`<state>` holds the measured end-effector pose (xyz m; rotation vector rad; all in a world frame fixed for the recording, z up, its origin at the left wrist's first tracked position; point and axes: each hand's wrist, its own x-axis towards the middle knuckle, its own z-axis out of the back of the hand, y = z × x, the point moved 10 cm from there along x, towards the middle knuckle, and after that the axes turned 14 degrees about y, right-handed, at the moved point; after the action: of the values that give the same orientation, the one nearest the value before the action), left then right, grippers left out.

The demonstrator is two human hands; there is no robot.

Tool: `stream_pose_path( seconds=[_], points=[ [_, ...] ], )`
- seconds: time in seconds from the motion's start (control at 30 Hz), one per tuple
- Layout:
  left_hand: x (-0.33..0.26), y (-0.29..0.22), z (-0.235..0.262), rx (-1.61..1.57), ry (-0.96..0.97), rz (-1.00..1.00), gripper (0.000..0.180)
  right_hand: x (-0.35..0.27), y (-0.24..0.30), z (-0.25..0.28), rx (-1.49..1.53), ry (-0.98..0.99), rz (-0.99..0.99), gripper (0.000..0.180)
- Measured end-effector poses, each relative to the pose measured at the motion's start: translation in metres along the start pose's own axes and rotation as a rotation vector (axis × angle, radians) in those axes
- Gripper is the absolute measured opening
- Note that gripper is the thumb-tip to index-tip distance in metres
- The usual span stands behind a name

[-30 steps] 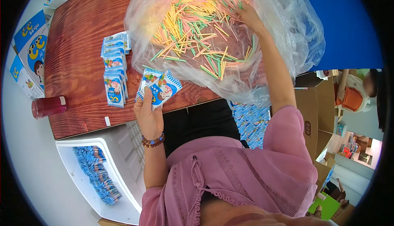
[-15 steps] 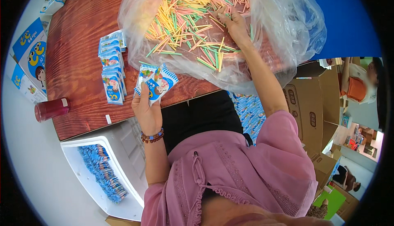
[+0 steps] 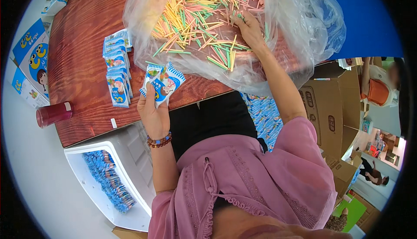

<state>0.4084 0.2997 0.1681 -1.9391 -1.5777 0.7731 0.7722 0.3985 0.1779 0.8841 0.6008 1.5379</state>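
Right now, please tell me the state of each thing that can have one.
Clear plastic bag: open, holding coloured sticks.
Left hand: closed on small packets.
Right hand: inside the bag, on the sticks.
Packet row: lying on the table.
White bin: open, partly filled.
Red bottle: lying down.

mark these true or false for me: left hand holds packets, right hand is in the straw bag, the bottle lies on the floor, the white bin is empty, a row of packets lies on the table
1. The left hand holds packets. True.
2. The right hand is in the bag among the straws. True.
3. The red bottle lies on the floor. False: it lies on the table, near its edge.
4. The white bin is empty. False: it holds a heap of blue packets.
5. A row of packets lies on the table. True.
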Motion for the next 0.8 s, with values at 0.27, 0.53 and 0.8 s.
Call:
stream_pose_path(
  seconds=[0.27, 0.53, 0.8],
  points=[
    [-0.001, -0.001, 0.002, -0.005, -0.005, 0.006, 0.023, -0.003, 0.017, 0.004, 0.226, 0.013, -0.128, 0.027],
    [0.009, -0.004, -0.03, -0.093, 0.079, -0.08, 0.025, 0.001, 0.051, 0.001, 1.167, -0.031, 0.116, 0.025],
    [0.03, 0.037, -0.055, -0.182, 0.111, 0.034, 0.019, -0.016, 0.163, -0.031, 1.346, -0.152, 0.288, 0.021]
  ],
)
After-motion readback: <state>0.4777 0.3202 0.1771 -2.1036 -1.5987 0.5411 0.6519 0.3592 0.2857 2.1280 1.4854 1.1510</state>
